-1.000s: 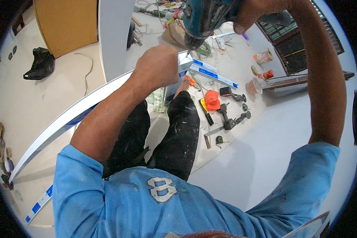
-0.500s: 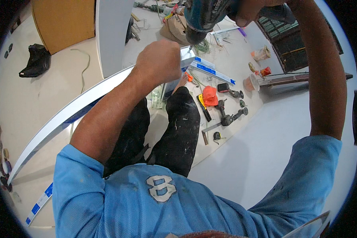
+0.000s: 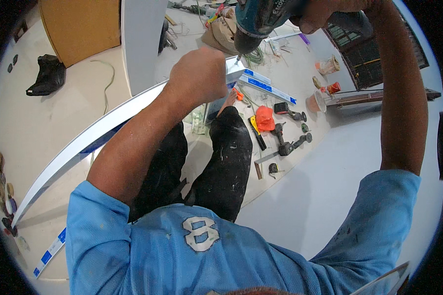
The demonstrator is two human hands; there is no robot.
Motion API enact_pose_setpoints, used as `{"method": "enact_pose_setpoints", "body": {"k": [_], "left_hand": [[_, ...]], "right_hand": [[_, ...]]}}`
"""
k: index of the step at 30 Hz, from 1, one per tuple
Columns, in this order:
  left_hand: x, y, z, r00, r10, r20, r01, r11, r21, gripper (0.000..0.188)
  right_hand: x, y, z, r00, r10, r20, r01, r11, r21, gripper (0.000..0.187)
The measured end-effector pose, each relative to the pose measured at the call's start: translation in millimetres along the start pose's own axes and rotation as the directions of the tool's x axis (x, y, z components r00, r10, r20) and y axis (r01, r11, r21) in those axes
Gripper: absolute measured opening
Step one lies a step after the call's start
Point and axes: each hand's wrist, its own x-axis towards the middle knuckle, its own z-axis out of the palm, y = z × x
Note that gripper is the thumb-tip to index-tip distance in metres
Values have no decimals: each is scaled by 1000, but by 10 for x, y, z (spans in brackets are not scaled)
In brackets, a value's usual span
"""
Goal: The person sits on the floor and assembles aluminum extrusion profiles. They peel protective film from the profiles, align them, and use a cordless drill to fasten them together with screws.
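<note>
A long white metal profile [image 3: 234, 71] runs from the far left floor up to the middle of the view. My left hand [image 3: 199, 73] is closed around it near its raised end. In my right hand [image 3: 322, 14], at the top edge, is a teal and black cordless drill [image 3: 261, 22], pointing down. Its bit meets the white face of the profile's end, just right of my left fist. The fingers on the drill's grip are partly cut off and dark. Whether the bit is turning I cannot tell.
On the floor to the right lie an angle grinder [image 3: 291, 113], another black power tool [image 3: 284, 142], an orange cloth-like item [image 3: 265, 119], a yellow-black utility knife [image 3: 257, 132] and a tape measure [image 3: 273, 168]. Blue-and-white strips [image 3: 268, 88] lie beyond. A white panel [image 3: 140, 44] stands at left.
The view has shifted slightly, so the floor things sit a little further right. The drill's bit is still on the profile's end, and both hands keep their hold.
</note>
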Motion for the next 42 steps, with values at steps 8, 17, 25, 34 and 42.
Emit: {"method": "enact_pose_setpoints", "body": {"k": [8, 17, 25, 34, 42], "left_hand": [[17, 11, 37, 999, 22, -41, -22, 1000, 5, 18], [24, 12, 9, 999, 24, -27, -23, 1000, 20, 23], [38, -17, 19, 997, 51, -59, -50, 998, 32, 19], [38, -6, -11, 1000, 15, -3, -15, 1000, 11, 21], [18, 8, 19, 1000, 4, -20, -4, 1000, 22, 17]], "right_hand": [[-38, 71, 24, 1000, -19, -12, 20, 999, 38, 45], [-11, -51, 115, 992, 44, -117, -55, 994, -92, 43], [-27, -54, 129, 991, 34, -131, -44, 996, -77, 43], [-31, -61, 149, 990, 43, -134, -52, 997, -64, 44], [-45, -81, 212, 986, 83, -144, -90, 995, -42, 44]]}}
